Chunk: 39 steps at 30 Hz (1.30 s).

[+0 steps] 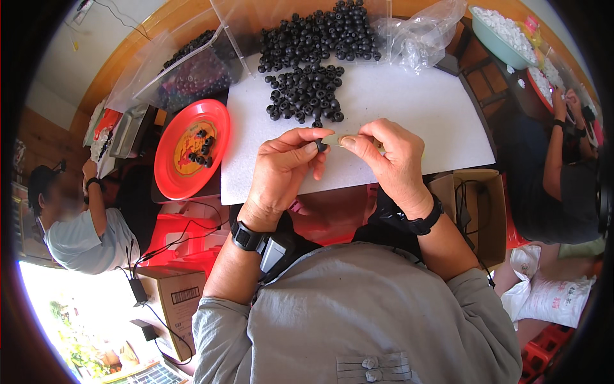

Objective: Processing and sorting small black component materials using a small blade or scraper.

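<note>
Black bead [322, 146], prob. mid-work, is pinched in your L hand [281, 168] over white board [409, 96], your R hand [394, 153] clamped on pale strip [331, 139], w/ few beads [205, 149] maybe done on red plate [166, 153], many left in pile [307, 93].

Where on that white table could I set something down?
The widest bare patch of the white table lies between the right hand, the clear bag and its right edge. A narrower strip separates the red plate from the left hand. The far middle is crowded with black beads.
</note>
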Each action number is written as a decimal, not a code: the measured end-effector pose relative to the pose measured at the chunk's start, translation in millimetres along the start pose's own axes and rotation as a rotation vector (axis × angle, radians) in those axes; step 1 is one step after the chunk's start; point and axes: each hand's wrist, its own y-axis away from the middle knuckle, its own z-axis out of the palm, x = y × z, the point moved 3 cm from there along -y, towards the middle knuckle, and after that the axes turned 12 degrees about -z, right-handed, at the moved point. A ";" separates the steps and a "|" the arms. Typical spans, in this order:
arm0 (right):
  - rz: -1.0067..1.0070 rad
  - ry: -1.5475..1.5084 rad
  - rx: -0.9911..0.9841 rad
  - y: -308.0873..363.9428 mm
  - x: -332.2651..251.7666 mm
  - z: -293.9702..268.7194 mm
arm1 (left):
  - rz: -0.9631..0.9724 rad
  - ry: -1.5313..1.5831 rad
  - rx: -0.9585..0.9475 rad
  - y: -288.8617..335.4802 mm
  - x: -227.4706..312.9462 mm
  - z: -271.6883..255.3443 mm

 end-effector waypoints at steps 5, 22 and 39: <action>0.001 -0.007 0.007 -0.4 0.8 -0.1 | -0.020 0.015 -0.005 0.5 0.6 2.2; -0.123 0.019 -0.059 -2.5 -3.2 -1.7 | -0.087 0.109 -0.014 -3.8 -2.0 -1.6; -0.011 -0.009 0.033 -0.8 1.4 -1.1 | -0.053 0.093 -0.005 -0.3 -0.1 3.9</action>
